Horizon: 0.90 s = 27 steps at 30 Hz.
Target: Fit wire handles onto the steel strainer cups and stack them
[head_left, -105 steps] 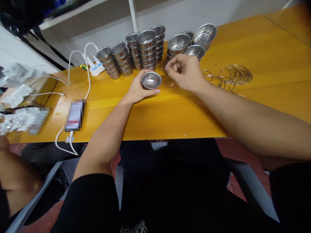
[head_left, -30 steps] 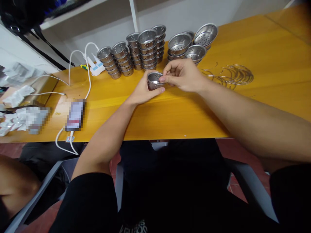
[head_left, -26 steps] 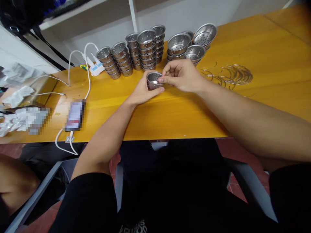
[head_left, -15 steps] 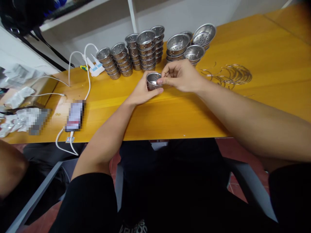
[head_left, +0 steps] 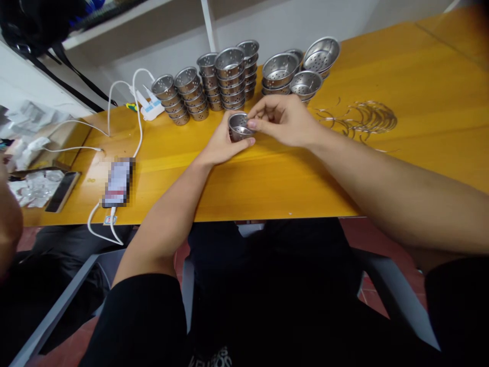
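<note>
Cup (head_left: 237, 132) clasped within left fingers (head_left: 243, 145), right fingers (head_left: 261, 125) at its rim, their grip unclear

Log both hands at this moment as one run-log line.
left hand: around perforated metal cup | right hand: at cup's rim, pinch contents unclear | behind: stacked perforated cups | right: curved metal wires
</note>
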Available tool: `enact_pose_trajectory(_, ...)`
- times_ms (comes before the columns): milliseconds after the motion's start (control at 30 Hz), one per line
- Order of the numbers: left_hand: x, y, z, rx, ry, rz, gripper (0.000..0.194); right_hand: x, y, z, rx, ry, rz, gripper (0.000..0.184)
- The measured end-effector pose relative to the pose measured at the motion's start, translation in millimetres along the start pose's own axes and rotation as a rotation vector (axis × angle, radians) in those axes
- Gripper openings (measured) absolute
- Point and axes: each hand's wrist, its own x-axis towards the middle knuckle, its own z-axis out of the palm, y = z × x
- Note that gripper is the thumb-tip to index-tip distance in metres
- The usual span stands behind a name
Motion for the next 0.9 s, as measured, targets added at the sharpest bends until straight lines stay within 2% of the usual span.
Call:
enact_pose_trajectory(100, 0.7, -5.1, -2.7, 0.012, 0.031, -0.012, 0.102, -1.6, 2.6, -5.4, -0.141, 0.031, -0.045, 0.053)
enact_pose_trajectory(200, 0.9, -6.0, -4.6, 0.021, 0.061, -0.019, 0.104, -2.8, 4.4, -11.2, -0.265, -0.024, -0.098, 0.042)
enact_pose_trajectory(400, -0.1, -5.6, -5.7, 0.038, 0.079, -0.010, 0.106, -2.9, 4.7, -12.1, -0.284, -0.105, -0.137, 0.026)
enact_pose_trajectory(533, -0.7, -6.3, -5.2, 0.051, 0.059, -0.005, 0.108, -3.8, 4.3, -4.2, -0.218, -0.104, -0.045, 0.031)
enact_pose_trajectory(667, -1.3, -4.3, -5.4, 0.052, 0.037, 0.013, 0.105, -5.3, 9.9, 1.8, -0.222, -0.132, -0.061, 0.028)
enact_pose_trajectory(767, -1.3, -2.7, -6.1, 0.047, 0.029, 0.029, 0.101, -6.1, 11.4, 0.8, -0.227, -0.129, -0.076, 0.028)
enact_pose_trajectory(900, -1.2, -1.8, -5.3, 0.042, 0.042, 0.036, 0.101, -6.6, 1.4, -4.1, -0.203, -0.131, -0.032, 0.033)
